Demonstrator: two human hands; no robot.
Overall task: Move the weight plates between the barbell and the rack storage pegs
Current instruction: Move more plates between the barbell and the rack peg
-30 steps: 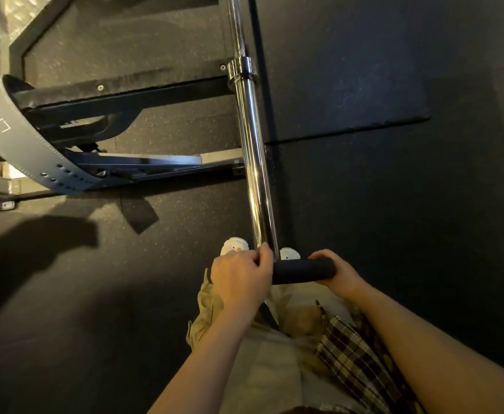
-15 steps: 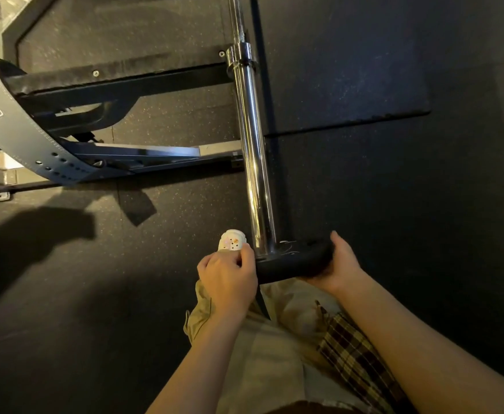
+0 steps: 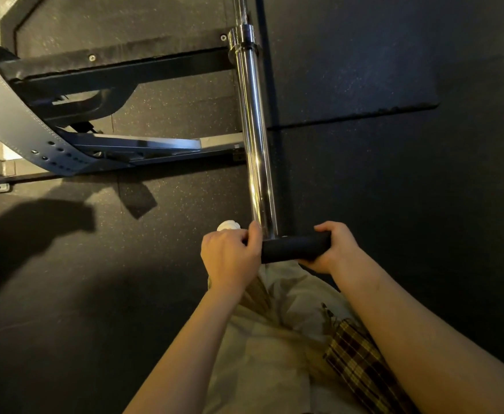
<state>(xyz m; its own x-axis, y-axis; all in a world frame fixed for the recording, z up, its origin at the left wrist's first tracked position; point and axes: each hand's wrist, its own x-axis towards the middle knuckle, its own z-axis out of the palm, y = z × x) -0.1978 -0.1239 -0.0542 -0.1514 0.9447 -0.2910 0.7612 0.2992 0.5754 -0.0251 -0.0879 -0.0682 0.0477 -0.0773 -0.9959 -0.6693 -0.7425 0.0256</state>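
A small black weight plate (image 3: 295,247) is seen edge-on at the near end of the chrome barbell sleeve (image 3: 255,144), which runs away from me to its collar (image 3: 241,38). My left hand (image 3: 229,258) grips the plate's left edge, thumb over the top beside the sleeve. My right hand (image 3: 334,249) grips its right edge with fingers curled over the rim. The plate's face and hole are hidden, so I cannot tell how far it sits on the sleeve.
A black rack frame (image 3: 119,70) and base bars lie to the left under the barbell. A grey lifting belt (image 3: 26,127) hangs over the frame. Dark rubber floor mats (image 3: 394,159) spread to the right. My legs and a white shoe (image 3: 228,225) are below the plate.
The plate was tilted half a second ago and now sits level at the sleeve's end. Both hands shifted with it and keep their hold.
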